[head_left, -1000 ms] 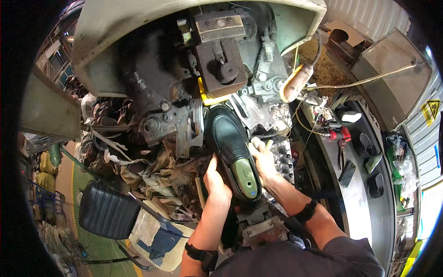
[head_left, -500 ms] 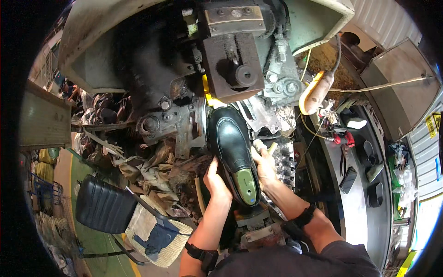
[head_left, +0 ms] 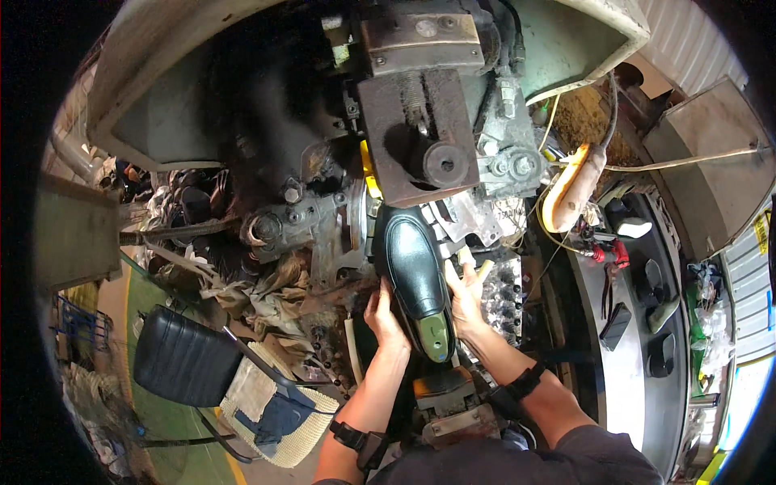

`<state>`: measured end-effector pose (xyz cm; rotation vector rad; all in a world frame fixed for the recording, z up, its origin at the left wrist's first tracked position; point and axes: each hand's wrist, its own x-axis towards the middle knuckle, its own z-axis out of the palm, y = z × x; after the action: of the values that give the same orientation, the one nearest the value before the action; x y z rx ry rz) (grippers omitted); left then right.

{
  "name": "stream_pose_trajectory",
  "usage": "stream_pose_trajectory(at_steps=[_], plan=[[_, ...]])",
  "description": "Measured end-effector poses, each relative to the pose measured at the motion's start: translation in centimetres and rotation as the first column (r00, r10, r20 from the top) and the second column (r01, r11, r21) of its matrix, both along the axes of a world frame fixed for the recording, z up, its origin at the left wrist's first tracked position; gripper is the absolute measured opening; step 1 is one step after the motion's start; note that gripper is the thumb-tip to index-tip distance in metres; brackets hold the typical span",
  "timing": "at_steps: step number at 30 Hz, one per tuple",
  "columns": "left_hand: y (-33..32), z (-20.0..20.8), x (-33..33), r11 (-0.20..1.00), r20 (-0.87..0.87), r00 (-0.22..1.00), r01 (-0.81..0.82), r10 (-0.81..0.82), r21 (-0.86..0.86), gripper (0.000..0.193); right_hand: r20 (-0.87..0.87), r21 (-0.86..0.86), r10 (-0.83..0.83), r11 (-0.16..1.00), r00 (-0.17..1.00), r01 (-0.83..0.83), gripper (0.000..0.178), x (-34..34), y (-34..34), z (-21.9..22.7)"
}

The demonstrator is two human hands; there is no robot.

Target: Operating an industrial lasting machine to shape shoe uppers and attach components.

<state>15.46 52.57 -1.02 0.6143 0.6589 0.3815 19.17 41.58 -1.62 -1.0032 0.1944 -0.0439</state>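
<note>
A black leather slip-on shoe [head_left: 411, 259] sits on a green last [head_left: 436, 335], whose heel end points toward me. Its toe reaches the lower edge of a brown steel block [head_left: 416, 133] on the machine, and the very tip is hidden there. My left hand [head_left: 385, 319] is closed along the shoe's left side. From the right, my right hand [head_left: 465, 299] grips the other side, fingers pointing forward. Metal machine arms [head_left: 295, 214] flank the toe. Under the heel is a worn metal support [head_left: 444, 392].
A lit lamp [head_left: 572, 190] hangs to the right of the block. Further right, a grey bench [head_left: 618, 380] carries a phone [head_left: 616, 325] and dark shoe-shaped pieces. A black-backed chair [head_left: 182, 356] stands at left, near heaped cloth [head_left: 275, 295].
The shoe's toe has come in closer to the steel block, and its tip is now covered. Both hands keep their hold on its sides. The view has shifted slightly.
</note>
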Motion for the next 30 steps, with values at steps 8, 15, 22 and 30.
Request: stream_pose_trajectory(at_steps=[8,15,22,30], plan=[[0.5,-0.3,0.0,0.966,0.1,0.987,0.141,-0.122,-0.215,0.036,-0.063,0.081,0.041,0.996,0.997,-0.036,0.069,0.2,-0.7,0.2],[1.1,-2.3,-1.1,0.952,0.092,0.965,0.258,-0.245,-0.167,0.046,0.0,0.006,0.188,0.982,0.982,-0.188,0.059,-0.5,-2.0,2.5],[0.8,-13.9,-7.9,0.428,-0.251,0.629,0.719,-0.736,0.547,0.045,-0.288,-0.749,-0.031,0.63,0.957,-0.205,0.07,1.0,-18.3,-4.3],[0.4,-15.9,-12.4,0.246,-0.409,0.461,0.843,-0.787,0.478,0.043,-0.265,-0.82,-0.202,0.562,0.943,-0.11,0.1,1.0,-22.8,-12.9]])
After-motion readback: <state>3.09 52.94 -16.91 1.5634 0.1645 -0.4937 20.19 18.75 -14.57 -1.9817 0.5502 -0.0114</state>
